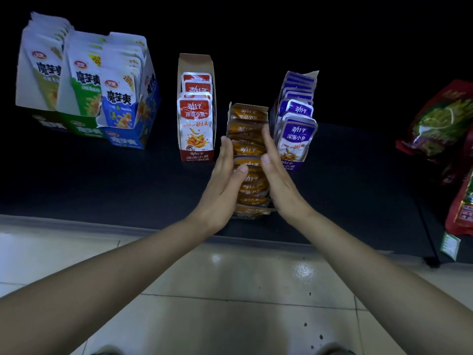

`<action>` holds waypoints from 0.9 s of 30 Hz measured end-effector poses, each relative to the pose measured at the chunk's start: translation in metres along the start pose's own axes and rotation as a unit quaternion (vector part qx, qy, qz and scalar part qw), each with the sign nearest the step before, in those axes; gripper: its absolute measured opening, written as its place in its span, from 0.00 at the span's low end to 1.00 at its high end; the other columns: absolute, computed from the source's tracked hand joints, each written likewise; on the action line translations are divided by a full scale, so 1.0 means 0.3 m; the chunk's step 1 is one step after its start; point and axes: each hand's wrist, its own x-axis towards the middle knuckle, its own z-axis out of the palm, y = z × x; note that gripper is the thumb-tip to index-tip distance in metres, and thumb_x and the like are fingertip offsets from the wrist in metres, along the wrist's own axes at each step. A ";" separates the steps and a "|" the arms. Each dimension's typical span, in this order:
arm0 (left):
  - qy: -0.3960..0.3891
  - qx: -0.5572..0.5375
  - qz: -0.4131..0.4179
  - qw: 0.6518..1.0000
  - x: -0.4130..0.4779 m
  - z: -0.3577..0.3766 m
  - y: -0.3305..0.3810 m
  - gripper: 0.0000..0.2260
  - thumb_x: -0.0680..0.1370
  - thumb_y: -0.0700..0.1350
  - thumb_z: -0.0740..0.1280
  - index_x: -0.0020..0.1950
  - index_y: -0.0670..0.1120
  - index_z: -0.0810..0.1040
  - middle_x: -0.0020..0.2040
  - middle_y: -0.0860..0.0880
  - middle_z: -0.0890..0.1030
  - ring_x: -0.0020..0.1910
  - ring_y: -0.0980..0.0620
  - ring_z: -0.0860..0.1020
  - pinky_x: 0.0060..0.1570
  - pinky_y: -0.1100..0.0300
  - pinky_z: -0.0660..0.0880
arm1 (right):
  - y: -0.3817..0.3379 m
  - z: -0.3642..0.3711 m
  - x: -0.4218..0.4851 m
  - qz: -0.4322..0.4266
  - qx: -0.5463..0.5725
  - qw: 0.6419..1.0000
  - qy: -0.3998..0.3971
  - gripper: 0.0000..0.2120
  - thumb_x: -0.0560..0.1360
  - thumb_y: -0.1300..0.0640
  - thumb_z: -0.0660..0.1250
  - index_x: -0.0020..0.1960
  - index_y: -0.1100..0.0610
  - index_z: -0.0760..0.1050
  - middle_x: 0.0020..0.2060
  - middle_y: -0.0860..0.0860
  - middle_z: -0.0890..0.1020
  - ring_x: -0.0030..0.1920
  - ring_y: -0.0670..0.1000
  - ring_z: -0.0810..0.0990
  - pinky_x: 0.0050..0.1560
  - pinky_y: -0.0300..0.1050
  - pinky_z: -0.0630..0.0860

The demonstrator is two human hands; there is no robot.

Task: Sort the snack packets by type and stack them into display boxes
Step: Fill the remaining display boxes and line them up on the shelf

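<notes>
A row of several orange snack packets [247, 149] stands in a narrow orange display box [249, 213] at the middle of the dark shelf. My left hand [225, 180] presses flat against the row's left side with straight fingers. My right hand [277, 175] presses its right side the same way. Left of it a red box [196, 155] holds red-and-white packets [195, 121]. To the right, a purple box [291, 165] holds purple-and-white packets [296, 134].
At the far left stand three taller boxes of white packets [84, 83] with yellow, green and blue fronts. Large red and green bags [440, 124] lie at the right end of the shelf [102, 180]. Tiled floor [230, 290] lies below the shelf's front edge.
</notes>
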 end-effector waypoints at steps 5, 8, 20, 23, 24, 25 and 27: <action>0.042 0.001 0.000 0.999 0.008 -0.035 0.002 0.32 0.78 0.66 0.50 0.78 0.60 0.40 0.78 0.63 0.44 0.76 0.66 0.46 0.77 0.49 0.50 | -0.006 -0.034 0.006 -0.013 0.026 0.998 0.061 0.34 0.78 0.39 0.52 0.80 0.47 0.47 0.78 0.41 0.55 0.75 0.37 0.58 0.69 0.33 0.64; 0.034 -0.007 0.005 0.999 0.042 -0.042 0.002 0.33 0.76 0.69 0.51 0.77 0.63 0.42 0.79 0.62 0.47 0.77 0.62 0.49 0.76 0.45 0.53 | -0.001 -0.017 0.017 0.026 0.026 0.999 0.035 0.36 0.77 0.36 0.54 0.80 0.45 0.44 0.77 0.41 0.56 0.74 0.39 0.59 0.72 0.42 0.64; 0.032 0.129 0.044 0.990 0.101 -0.042 0.033 0.28 0.83 0.58 0.51 0.79 0.56 0.43 0.80 0.58 0.45 0.77 0.63 0.45 0.77 0.51 0.52 | -0.017 -0.045 0.064 -0.026 -0.229 0.973 0.032 0.31 0.83 0.48 0.55 0.80 0.51 0.43 0.79 0.47 0.47 0.78 0.42 0.46 0.78 0.50 0.51; 0.023 0.198 0.048 0.979 0.102 -0.057 0.038 0.30 0.80 0.62 0.48 0.79 0.56 0.43 0.80 0.57 0.43 0.78 0.59 0.43 0.77 0.47 0.50 | -0.021 -0.059 0.073 -0.017 -0.319 0.946 0.044 0.32 0.82 0.44 0.54 0.80 0.54 0.45 0.79 0.49 0.47 0.78 0.46 0.45 0.78 0.51 0.50; 0.017 0.223 0.044 0.974 0.102 -0.062 0.040 0.30 0.80 0.62 0.47 0.79 0.55 0.44 0.79 0.58 0.43 0.78 0.59 0.43 0.77 0.47 0.49 | -0.024 -0.063 0.075 -0.008 -0.341 0.939 0.045 0.32 0.82 0.44 0.53 0.80 0.55 0.46 0.79 0.49 0.46 0.78 0.47 0.44 0.78 0.51 0.49; 0.011 0.244 0.034 0.969 0.101 -0.064 0.041 0.29 0.81 0.62 0.47 0.80 0.55 0.44 0.79 0.58 0.41 0.78 0.58 0.42 0.77 0.47 0.49 | -0.028 -0.065 0.078 0.006 -0.349 0.936 0.039 0.32 0.82 0.44 0.53 0.80 0.55 0.46 0.79 0.49 0.45 0.78 0.47 0.43 0.78 0.52 0.49; 0.005 0.240 0.015 0.971 0.098 -0.062 0.049 0.28 0.83 0.60 0.48 0.80 0.54 0.45 0.79 0.60 0.40 0.77 0.60 0.42 0.77 0.48 0.49 | -0.039 -0.064 0.074 0.036 -0.314 0.948 0.013 0.32 0.82 0.43 0.53 0.80 0.54 0.45 0.79 0.48 0.44 0.78 0.46 0.43 0.78 0.52 0.50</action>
